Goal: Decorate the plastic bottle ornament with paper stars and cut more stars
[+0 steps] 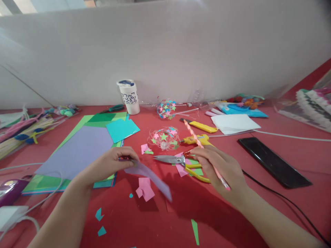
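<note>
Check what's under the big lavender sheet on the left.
Green sheets and blue edges poke out around the lavender sheet, so it tops a paper stack. Sheet count is covered; the left hand hides its near right corner.

A white partition (pixel 181 51) backs the red table (pixel 155 220); perhaps a window (pixel 43 5) above it.

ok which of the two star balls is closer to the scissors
The front star ball, lying just beyond the blade tips of the scissors. The other star ball sits farther back, beside the white cup near the wall.
</note>
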Demonstrator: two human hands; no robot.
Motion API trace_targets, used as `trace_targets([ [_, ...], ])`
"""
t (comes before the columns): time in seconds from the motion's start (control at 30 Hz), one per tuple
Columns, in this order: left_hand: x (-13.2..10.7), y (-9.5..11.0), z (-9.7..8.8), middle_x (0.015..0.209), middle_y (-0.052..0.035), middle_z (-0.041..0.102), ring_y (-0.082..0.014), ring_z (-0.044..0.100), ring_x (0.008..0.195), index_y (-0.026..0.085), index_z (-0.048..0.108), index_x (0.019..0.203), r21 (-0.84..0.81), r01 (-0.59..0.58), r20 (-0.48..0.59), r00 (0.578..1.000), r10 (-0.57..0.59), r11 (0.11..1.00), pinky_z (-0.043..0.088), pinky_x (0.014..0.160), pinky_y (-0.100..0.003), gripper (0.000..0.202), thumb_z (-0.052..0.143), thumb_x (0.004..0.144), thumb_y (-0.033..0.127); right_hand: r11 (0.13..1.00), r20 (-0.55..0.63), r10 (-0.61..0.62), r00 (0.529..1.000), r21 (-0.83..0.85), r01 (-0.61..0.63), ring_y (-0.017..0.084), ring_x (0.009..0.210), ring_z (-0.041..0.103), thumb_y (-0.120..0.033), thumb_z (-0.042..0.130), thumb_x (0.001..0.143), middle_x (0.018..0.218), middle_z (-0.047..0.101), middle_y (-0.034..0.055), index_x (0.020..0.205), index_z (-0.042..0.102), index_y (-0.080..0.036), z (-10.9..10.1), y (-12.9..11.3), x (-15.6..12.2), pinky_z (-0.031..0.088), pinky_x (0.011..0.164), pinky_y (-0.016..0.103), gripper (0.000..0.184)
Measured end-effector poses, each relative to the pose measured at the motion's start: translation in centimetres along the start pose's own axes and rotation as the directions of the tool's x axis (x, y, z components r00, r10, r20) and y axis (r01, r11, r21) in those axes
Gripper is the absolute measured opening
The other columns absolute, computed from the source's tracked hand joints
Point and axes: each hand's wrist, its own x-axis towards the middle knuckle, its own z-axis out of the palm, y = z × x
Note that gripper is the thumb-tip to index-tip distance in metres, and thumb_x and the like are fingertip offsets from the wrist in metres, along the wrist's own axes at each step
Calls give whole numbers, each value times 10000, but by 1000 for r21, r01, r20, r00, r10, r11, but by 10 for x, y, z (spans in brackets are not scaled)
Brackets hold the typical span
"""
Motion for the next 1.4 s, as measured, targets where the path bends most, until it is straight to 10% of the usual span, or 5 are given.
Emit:
trace_targets([
  [0.43, 15, 15, 55, 935, -18, 686, -172, 618, 848, 191, 669, 918, -6, 56, 84, 995, -55, 998, 452, 735, -262, 231, 488, 775, 176, 938, 470, 246, 848, -337, -85, 231, 820, 611, 11, 512, 651, 860, 629, 58, 876, 506, -187, 5, 27, -6, 400, 608, 268, 299],
  [0.9, 22, 20, 95, 903, -35, 664, -152, 616, 825, 195, 571, 928, -103, -26, -105, 994, 15, 994, 469, 738, -258, 192, 435, 807, 134, 875, 167, 281, 945, -450, -180, 208, 606, 583, -275, 456, 893, 689, 618, 58, 752, 520, -204, -17, 32, 2, 357, 531, 290, 170],
  [1.0, 23, 20, 97, 918, -19, 669, -154, 615, 862, 217, 584, 933, -56, -65, -69, 996, 62, 996, 460, 773, -263, 253, 404, 807, 92, 938, -62, 192, 979, -281, -202, 168, 579, 579, -261, 383, 937, 692, 641, 39, 825, 563, -210, -21, 17, 4, 398, 573, 281, 219],
  [1.2, 21, 19, 96, 878, -11, 634, -140, 581, 817, 216, 570, 906, 53, -211, -137, 967, 217, 976, 443, 749, -253, 281, 377, 802, 41, 990, 314, -138, 939, 34, 134, 202, 844, 581, -95, 473, 862, 869, 660, 55, 945, 567, -201, 2, 6, 0, 413, 868, 383, 164],
  [1.4, 16, 30, 94, 826, -12, 648, -148, 587, 755, 205, 557, 922, 14, -150, -188, 971, 150, 989, 447, 713, -262, 122, 547, 815, 262, 945, 219, -318, 923, -1, 326, 162, 700, 553, -79, 365, 905, 731, 627, 28, 899, 581, -179, -1, -7, -3, 403, 904, 403, 237],
])
